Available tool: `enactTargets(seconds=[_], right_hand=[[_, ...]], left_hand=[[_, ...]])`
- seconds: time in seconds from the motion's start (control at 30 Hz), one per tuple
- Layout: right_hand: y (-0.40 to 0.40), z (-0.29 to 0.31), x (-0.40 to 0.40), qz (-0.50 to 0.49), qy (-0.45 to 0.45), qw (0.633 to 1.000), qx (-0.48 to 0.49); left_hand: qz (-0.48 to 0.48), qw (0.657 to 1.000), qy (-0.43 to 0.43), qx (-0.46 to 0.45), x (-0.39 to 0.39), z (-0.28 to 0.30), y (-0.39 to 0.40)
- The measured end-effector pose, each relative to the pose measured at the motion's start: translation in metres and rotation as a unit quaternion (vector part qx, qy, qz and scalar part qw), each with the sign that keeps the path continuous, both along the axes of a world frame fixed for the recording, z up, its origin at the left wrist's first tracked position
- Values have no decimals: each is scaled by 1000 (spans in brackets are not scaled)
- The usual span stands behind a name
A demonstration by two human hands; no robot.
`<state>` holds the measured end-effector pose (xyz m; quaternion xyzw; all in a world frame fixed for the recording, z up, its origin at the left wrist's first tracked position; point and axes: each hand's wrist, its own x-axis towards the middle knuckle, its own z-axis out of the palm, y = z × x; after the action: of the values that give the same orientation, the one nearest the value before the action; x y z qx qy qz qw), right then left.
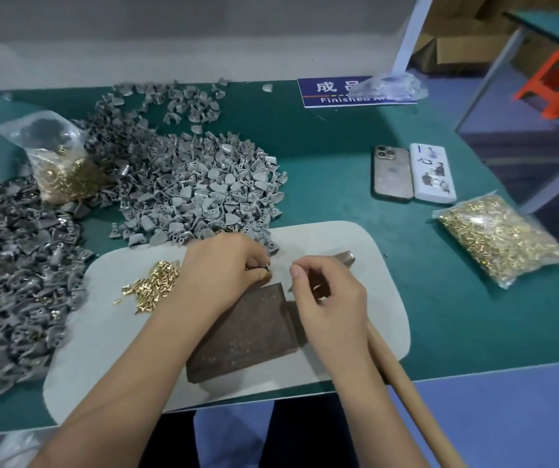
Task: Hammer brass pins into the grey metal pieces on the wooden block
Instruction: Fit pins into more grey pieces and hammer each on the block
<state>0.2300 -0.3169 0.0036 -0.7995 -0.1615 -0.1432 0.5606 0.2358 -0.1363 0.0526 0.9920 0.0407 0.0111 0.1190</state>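
1. Green matting covers the workbench [338, 157], whose left and right ends are cut off by the frame.
2. Grey metal pieces [203, 184] are heaped across the left and middle of the bench; the darker heap at the far left runs out of view.
3. A pale mat [355, 251] is laid at the near edge, partly hidden by both forearms.
4. A dark wooden block [247, 332] is set on the mat between the hands, its far corner hidden under the left hand.
5. A hammer [403, 376] is laid beside the right hand; its head is mostly hidden behind the fingers and its wooden handle leaves the frame at the bottom.
6. Two clear bags of brass pins [497, 238] are seen, one at right, one at left.
7. Loose brass pins [156, 282] are scattered on the mat, left of the block.
8. The left hand [224, 268] is curled, its fingertips pinching a small dark piece with a brass pin just above the block's far corner; details are too small to make out.
9. The right hand [325, 292] is loosely curled, forefinger and thumb drawn together; whether anything is pinched cannot be told.
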Motion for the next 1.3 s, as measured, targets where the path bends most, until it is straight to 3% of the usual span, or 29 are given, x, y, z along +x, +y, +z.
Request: enactTargets(seconds=[0.1,0.17,0.4,0.53,0.77,0.97,1.2,1.3], right_hand=[[0,1,0,7,-9,1000,-14],[0,1,0,11,-13,1000,-20],[1,1,2,18,-26,999,-40],[0,7,-2,23,-56,997,-41],[1,18,-45,90,-53,994,-33],[0,25,-69,59,9,998,-3],[5,25,-78,-5,32,994,-102],[9,29,-78,-9,26,992,-120]], left_hand=[[-14,999,-27,-16,-4,-1,-2],[-11,994,-75,-82,-14,-1,-2],[51,928,-187,-318,-77,-8,-8],[56,905,-176,-382,-100,-13,-6],[40,934,-171,-312,-118,-14,-3],[46,933,-158,-320,-124,-17,0],[9,950,-117,-290,-117,-17,12],[35,947,-152,-279,-117,-16,13]])
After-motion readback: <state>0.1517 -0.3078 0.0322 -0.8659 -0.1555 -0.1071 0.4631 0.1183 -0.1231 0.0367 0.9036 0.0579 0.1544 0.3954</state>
